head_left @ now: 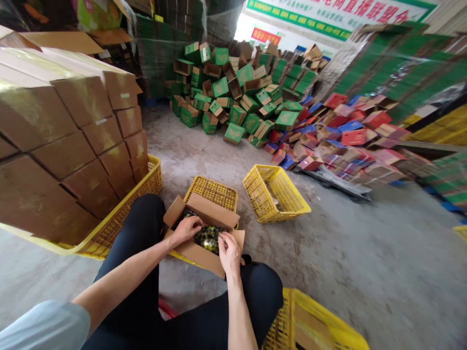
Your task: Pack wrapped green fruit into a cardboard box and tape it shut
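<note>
While hands (187,229) (229,250) partly hide possible fruit (208,238), yellow crates (256,201) nearby, boxes (234,133) beyond

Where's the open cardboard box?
Head view, just left of centre: the box rests on a yellow crate between the knees, left hand and right hand at its opening.

Left hand (187,228) and right hand (230,249) in an open carton (213,210)
Fingertips meet dark, glossy packs (209,239) inside; the carton covers the near part of a yellow crate (215,192), whose far edge shows beyond the raised flaps.
</note>
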Motion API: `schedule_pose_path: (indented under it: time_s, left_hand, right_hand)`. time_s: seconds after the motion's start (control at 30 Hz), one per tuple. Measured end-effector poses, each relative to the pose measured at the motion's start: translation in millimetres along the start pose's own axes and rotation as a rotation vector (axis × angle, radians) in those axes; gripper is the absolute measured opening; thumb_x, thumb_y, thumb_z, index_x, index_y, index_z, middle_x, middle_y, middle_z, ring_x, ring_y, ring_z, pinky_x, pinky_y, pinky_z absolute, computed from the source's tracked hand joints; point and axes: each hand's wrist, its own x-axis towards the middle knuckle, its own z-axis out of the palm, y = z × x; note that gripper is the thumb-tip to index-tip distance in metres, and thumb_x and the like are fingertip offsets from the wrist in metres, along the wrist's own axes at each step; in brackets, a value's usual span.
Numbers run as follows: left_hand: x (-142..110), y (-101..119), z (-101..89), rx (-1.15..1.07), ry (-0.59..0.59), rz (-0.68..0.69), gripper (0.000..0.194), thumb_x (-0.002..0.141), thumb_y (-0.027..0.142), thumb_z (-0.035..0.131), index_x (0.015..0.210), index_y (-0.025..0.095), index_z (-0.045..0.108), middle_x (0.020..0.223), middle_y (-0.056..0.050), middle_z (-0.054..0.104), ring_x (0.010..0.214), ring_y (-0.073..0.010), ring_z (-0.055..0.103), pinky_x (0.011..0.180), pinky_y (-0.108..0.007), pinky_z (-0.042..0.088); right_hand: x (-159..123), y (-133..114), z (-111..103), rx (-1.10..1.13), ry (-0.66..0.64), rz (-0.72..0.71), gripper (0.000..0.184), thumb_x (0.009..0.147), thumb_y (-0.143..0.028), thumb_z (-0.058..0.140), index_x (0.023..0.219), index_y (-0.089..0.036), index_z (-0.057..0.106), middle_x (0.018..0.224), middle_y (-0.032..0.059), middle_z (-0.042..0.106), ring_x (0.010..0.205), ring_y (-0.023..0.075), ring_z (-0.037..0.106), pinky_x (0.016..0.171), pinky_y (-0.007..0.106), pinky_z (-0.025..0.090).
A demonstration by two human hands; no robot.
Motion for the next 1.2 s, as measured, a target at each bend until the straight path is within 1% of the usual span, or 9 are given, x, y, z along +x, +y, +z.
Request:
schedule_pose_path:
  time_s: [0.1,0.2,0.4,0.53,0.77,0.87,0.97,1.03,1.2]
  left_hand:
    - [1.8,5.7,-4.9,-0.405,0.067,0.046,0.020,0.079,0.020,0.065,0.098,0.017,0.069,0.077,0.000,0.066,0.072,-0.0150,0.060,0.072,-0.024,0.044]
    - [0.5,12.8,-9.5,-0.790,0.039,-0.055,0.022,0.074,0.023,0.069,0.096,0.016,0.068,0.069,0.004,0.058,0.061,-0.0100,0.050,0.062,-0.021,0.038]
    - [-7.2,29.1,-11.6,-1.213,-0.072,-0.208,0.030,0.063,0.019,0.077,0.091,0.016,0.067,0.065,0.006,0.057,0.056,-0.0082,0.048,0.057,-0.020,0.037]
    - [-10.5,35.9,-12.3,-1.248,-0.146,-0.225,0.029,0.062,0.018,0.077,0.090,0.015,0.069,0.063,0.006,0.057,0.055,-0.0080,0.048,0.054,-0.021,0.036]
    - [-9.6,34.9,-10.6,-1.241,-0.125,-0.280,0.038,0.062,0.026,0.090,0.093,0.015,0.071,0.075,0.002,0.066,0.063,-0.0100,0.058,0.062,-0.022,0.044]
    - [-11.6,35.1,-10.6,-1.174,-0.151,-0.305,0.048,0.066,0.037,0.093,0.104,0.016,0.073,0.096,-0.005,0.073,0.076,-0.0134,0.066,0.071,-0.025,0.050]
    - [-15.7,36.3,-10.0,-1.070,-0.320,-0.284,0.056,0.070,0.047,0.091,0.113,0.016,0.075,0.110,-0.010,0.074,0.090,-0.0202,0.070,0.082,-0.031,0.054]
    - [-17.5,35.9,-8.5,-1.006,-0.371,-0.259,0.056,0.070,0.051,0.090,0.110,0.014,0.077,0.106,-0.012,0.076,0.094,-0.0234,0.071,0.086,-0.034,0.054]
    - [-16.8,30.2,-4.0,-0.900,-0.284,-0.215,0.052,0.072,0.056,0.087,0.097,0.011,0.081,0.094,-0.011,0.078,0.087,-0.0213,0.070,0.085,-0.033,0.054]
  right_hand:
    - [2.0,-3.2,-1.3,0.122,0.046,0.041,0.045,0.093,-0.055,0.059,0.106,-0.018,0.080,0.117,0.0174,0.075,0.105,0.0307,0.072,0.087,0.043,0.063]
    - [3.6,-6.4,-0.8,0.327,0.042,0.214,0.052,0.084,-0.063,0.069,0.111,-0.019,0.079,0.119,0.0173,0.075,0.105,0.0324,0.072,0.089,0.045,0.063]
    - [0.2,-17.4,-0.9,0.837,-0.201,0.544,0.066,0.075,-0.062,0.082,0.126,-0.023,0.072,0.113,0.0120,0.078,0.098,0.0285,0.075,0.086,0.044,0.062]
    - [-1.6,-23.5,-5.0,0.855,-0.214,0.526,0.046,0.074,-0.059,0.084,0.100,-0.021,0.076,0.092,0.0051,0.077,0.083,0.0214,0.072,0.075,0.033,0.060]
    - [1.2,-23.4,-9.6,0.777,-0.109,0.507,0.042,0.068,-0.058,0.088,0.085,-0.022,0.073,0.077,0.0005,0.073,0.071,0.0185,0.066,0.069,0.029,0.054]
    - [2.1,-22.4,-9.9,0.749,-0.054,0.486,0.041,0.068,-0.057,0.087,0.082,-0.022,0.072,0.076,0.0008,0.073,0.071,0.0192,0.066,0.069,0.030,0.054]
    - [2.7,-23.0,-10.3,0.730,-0.017,0.483,0.041,0.069,-0.058,0.085,0.080,-0.022,0.070,0.075,0.0016,0.073,0.071,0.0206,0.066,0.070,0.032,0.055]
    - [3.1,-24.5,-10.7,0.737,0.008,0.484,0.041,0.069,-0.057,0.085,0.086,-0.023,0.071,0.079,0.0024,0.075,0.074,0.0216,0.068,0.071,0.032,0.056]
    - [3.3,-28.6,-13.3,0.709,0.004,0.479,0.046,0.070,-0.058,0.085,0.097,-0.022,0.077,0.095,0.0065,0.079,0.088,0.0251,0.072,0.079,0.033,0.056]
